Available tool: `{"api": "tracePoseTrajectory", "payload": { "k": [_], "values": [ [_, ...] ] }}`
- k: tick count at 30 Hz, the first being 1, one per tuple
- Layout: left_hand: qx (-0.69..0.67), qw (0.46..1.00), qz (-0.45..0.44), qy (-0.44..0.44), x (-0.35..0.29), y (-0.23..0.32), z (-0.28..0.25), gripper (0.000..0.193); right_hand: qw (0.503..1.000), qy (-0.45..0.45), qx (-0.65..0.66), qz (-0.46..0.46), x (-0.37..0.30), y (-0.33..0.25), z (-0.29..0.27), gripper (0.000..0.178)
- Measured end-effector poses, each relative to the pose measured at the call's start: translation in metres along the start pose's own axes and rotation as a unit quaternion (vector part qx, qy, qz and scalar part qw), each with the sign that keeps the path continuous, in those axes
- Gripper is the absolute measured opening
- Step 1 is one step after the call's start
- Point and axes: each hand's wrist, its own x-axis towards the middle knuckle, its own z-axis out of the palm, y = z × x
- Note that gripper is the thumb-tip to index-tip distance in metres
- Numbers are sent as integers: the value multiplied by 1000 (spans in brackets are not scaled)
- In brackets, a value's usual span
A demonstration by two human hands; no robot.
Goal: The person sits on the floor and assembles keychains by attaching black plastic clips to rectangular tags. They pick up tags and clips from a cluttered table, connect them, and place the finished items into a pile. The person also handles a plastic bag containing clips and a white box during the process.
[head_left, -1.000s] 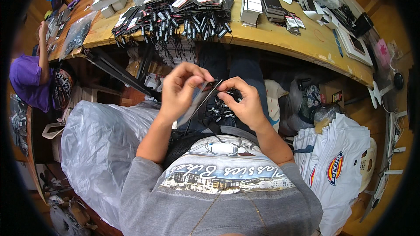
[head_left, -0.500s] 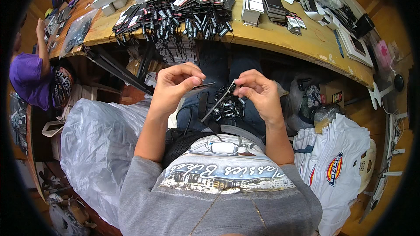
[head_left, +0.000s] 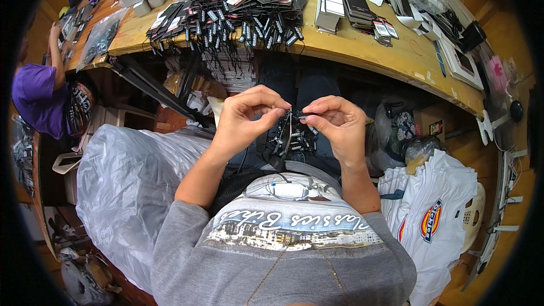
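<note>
My left hand (head_left: 249,118) and my right hand (head_left: 338,126) are raised over my lap, fingertips almost meeting. The left thumb and forefinger pinch something too small to make out. Below these fingertips hangs a thin grey strip (head_left: 290,124), seen nearly edge-on. Between the right thumb and forefinger is a small, dark, slender piece with a pale edge; its kind is unclear. Under both hands, on my lap, lies a heap of small black cord tags (head_left: 298,140) with white marks.
Black hang tags (head_left: 249,8) with dangling cords crowd the front edge of the wooden table (head_left: 391,59). Card stacks (head_left: 330,8) stand right of them. A large plastic bag (head_left: 127,192) is at my left, folded white shirts (head_left: 430,192) at my right. A person in purple (head_left: 39,99) sits far left.
Both hands have come together, the left moving right. The grey strip, slanting down from the right fingers before, now hangs almost straight between the hands.
</note>
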Motion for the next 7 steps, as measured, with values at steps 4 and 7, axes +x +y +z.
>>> {"api": "tracePoseTrajectory", "payload": {
  "k": [4,7],
  "values": [
    [4,1000,-6,-5,-1,1,3,19,998,-2,-37,-42,0,1,6,16],
    [-27,999,-19,-2,-3,0,3,26,998,-7,-46,-53,-1,2,8,16]
  ]
}}
